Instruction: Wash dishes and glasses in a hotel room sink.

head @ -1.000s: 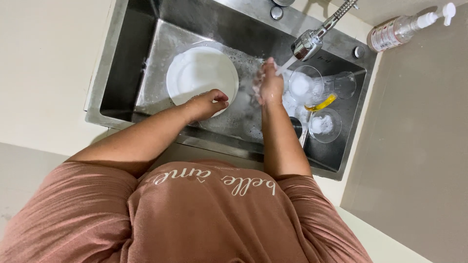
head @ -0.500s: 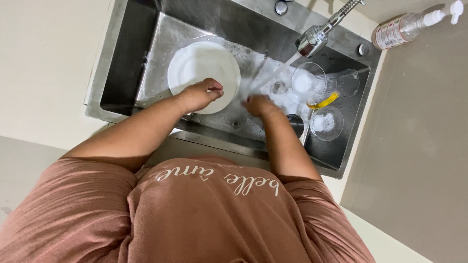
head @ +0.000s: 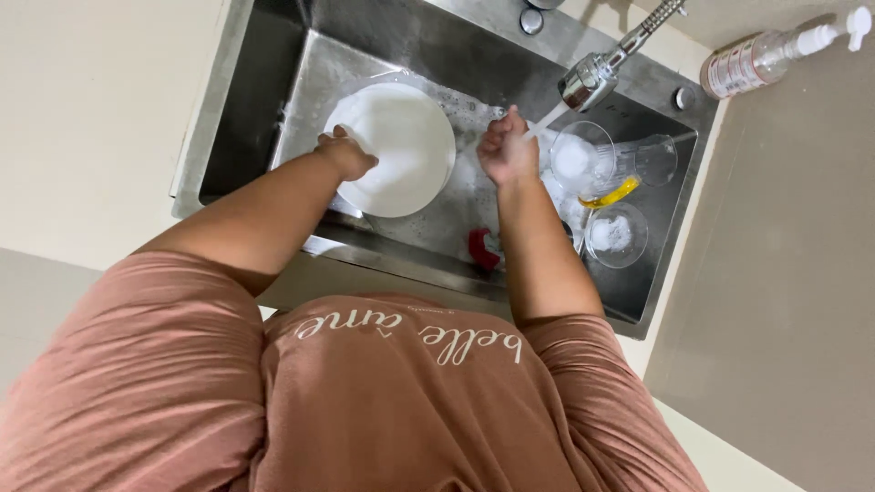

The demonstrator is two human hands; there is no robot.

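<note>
**At the steel sink: two hands, one plate, running water**

Over the steel sink [head: 273,100], sunk into a pale counter, a person in a dusty-pink shirt leans with both arms reaching down into the basin.

- White plate [head: 401,146]: round and wet, it lies in the left part of the sink on the soapy floor of the basin.
- Left hand [head: 344,155]: at the plate's left rim, fingers curled over the edge and gripping it.
- Right hand [head: 507,150]: near the middle of the sink, just right of the plate and apart from it, fingers loosely bunched under the stream of water. Whether it holds anything small cannot be told from here.
- Faucet [head: 592,77]: a chrome spray head above the sink's back right, angled down, with water running onto the right hand.
- Clear glasses [head: 618,232]: several in the right part of the sink, standing and lying among suds, just right of the right hand.
- Yellow item [head: 611,194]: small and curved, among the glasses.
- Red item [head: 481,248]: at the sink's near wall, beside the right forearm.
- Pump bottle [head: 766,55]: clear, lying on the counter beyond the sink's far right corner.
</note>
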